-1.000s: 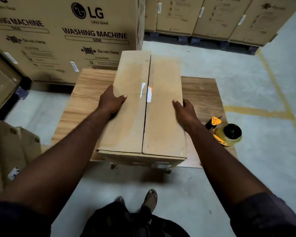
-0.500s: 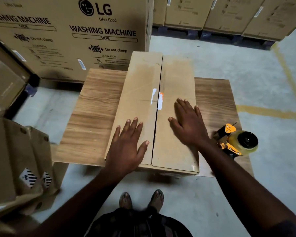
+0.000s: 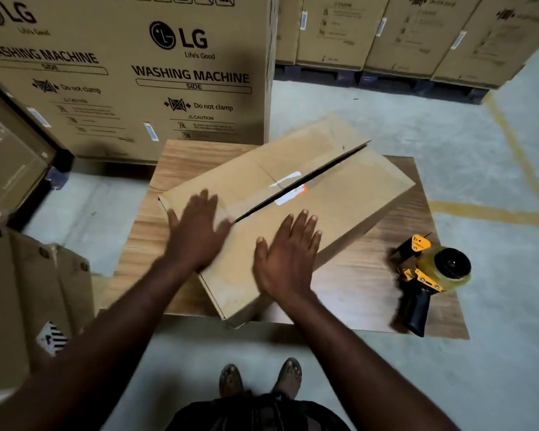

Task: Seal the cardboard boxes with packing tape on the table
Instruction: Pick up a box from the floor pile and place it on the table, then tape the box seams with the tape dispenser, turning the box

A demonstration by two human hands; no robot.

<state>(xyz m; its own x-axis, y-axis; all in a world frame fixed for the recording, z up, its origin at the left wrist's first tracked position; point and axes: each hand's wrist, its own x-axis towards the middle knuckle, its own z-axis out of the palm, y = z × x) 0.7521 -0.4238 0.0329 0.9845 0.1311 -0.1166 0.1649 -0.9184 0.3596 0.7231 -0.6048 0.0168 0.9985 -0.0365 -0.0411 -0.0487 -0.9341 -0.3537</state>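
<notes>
Left hand (image 3: 196, 234) flat on the near left corner of the cardboard box (image 3: 349, 206), fingers straight and spread, outline blurred; right hand (image 3: 285, 259) just beside it on the near right flap, palm down, fingers straight and close together, gripping nothing; under both palms, the box lying askew on the wooden table (image 3: 355, 293), its near corner at the table's front edge below the wrists; between the two hands, the start of the centre seam (image 3: 333, 163), a dark open slit running away from the fingertips toward the far right; just beyond the right fingertips, a white label (image 3: 288, 191) with an orange patch, split across that slit; well to the right of the right hand, apart from both, the tape dispenser (image 3: 430, 275) resting on the table, yellow frame, roll of tape, black handle pointing back toward the person; beyond the left hand, past the table, a tall carton (image 3: 137, 73) printed LG WASHING MACHINE; below the forearms, two feet (image 3: 231, 377) on the grey floor
</notes>
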